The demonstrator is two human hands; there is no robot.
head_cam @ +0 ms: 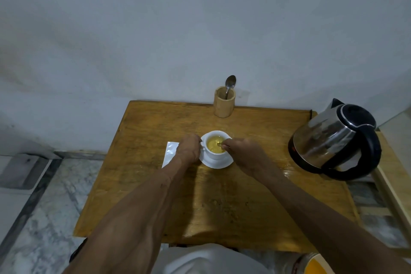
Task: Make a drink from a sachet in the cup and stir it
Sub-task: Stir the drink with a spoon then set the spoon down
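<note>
A white cup [214, 155] stands on a white saucer [216, 163] in the middle of the wooden table [213, 196]. Yellow liquid [213, 145] fills the cup. My left hand [189, 148] grips the cup's handle on its left side. My right hand [242, 151] pinches a small spoon [219, 144] whose bowl dips into the liquid at the cup's right rim. A silver sachet [169, 156] lies flat on the table, just left of my left hand and partly hidden by my wrist.
A steel and black electric kettle [335, 140] sits at the table's right edge. A bamboo holder [224, 104] with a second spoon [230, 84] stands at the back edge against the wall. Marble floor lies to the left.
</note>
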